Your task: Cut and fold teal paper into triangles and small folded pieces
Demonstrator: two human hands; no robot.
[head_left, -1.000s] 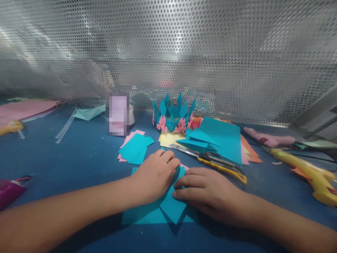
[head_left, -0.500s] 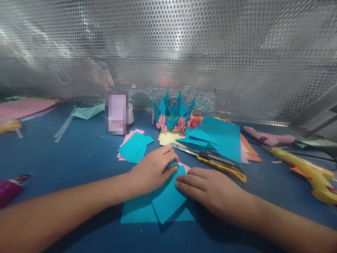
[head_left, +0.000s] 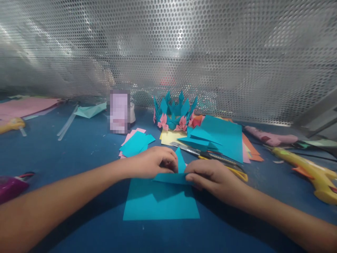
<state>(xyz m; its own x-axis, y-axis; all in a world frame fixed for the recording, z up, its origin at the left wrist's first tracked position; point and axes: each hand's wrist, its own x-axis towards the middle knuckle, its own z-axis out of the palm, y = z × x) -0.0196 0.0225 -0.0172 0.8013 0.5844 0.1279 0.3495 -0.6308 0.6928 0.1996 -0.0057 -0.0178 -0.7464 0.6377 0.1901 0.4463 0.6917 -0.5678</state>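
Both my hands hold a small blue sheet of paper [head_left: 172, 178] that is bent up, one corner standing at the back. My left hand [head_left: 158, 162] has its fingers curled at the paper's left side, with the fingertips partly hidden. At the right edge, my right hand [head_left: 210, 177] pinches the paper between thumb and fingers. Under it a larger blue sheet [head_left: 160, 205] lies flat on the dark blue table [head_left: 100, 225]. Just beyond my right hand lie a box cutter [head_left: 186, 149] and yellow-handled scissors [head_left: 238, 173].
A blue-and-pink folded-paper crown [head_left: 175, 112] stands at the back beside a blurred-out phone-like object [head_left: 119, 112]. Blue cut pieces [head_left: 135, 143] lie left of it, stacked coloured sheets [head_left: 226, 137] right. A yellow glue gun [head_left: 302, 168] and a pink one [head_left: 271, 136] rest at right.
The small blue sheet, lying tilted over the larger one before, is now raised and turned, its near edge lifted away from me. My right hand has closed on its right edge.
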